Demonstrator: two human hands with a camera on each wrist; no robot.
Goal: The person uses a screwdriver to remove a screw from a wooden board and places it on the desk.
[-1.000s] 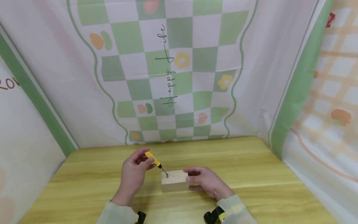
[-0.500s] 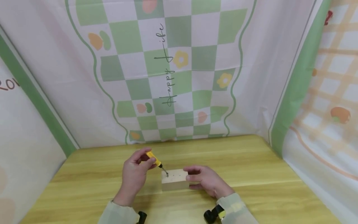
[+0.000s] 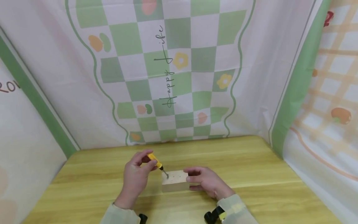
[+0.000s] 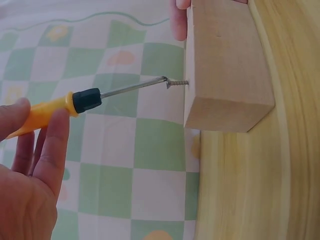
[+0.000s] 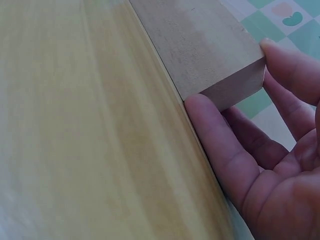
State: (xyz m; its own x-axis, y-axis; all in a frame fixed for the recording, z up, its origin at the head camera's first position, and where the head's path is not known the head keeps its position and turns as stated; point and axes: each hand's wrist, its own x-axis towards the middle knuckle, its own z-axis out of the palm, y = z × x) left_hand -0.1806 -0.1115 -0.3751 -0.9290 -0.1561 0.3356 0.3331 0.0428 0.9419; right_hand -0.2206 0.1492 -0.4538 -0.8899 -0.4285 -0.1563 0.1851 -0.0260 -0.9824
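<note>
My left hand (image 3: 136, 174) pinches the yellow handle of a screwdriver (image 4: 50, 112) between thumb and fingers. The shaft slants down to the right, and its tip meets the head of a screw (image 4: 176, 83). That screw stands partly out of the top of a pale wooden block (image 3: 175, 186), near its left end. A few small dark holes show in the block's top. At the block's right end, my right hand (image 3: 208, 182) grips it with thumb and fingers, as the right wrist view shows at close range (image 5: 280, 170).
The block lies on a wood-grain table (image 3: 237, 161). Behind it hangs a green and white checked cloth (image 3: 179, 93), with more printed cloth at both sides. Black wrist devices (image 3: 213, 214) sit at both sleeves.
My left hand has shifted slightly to the right with the screwdriver, whose tip stays at the screw. The block and my right hand look unmoved.
</note>
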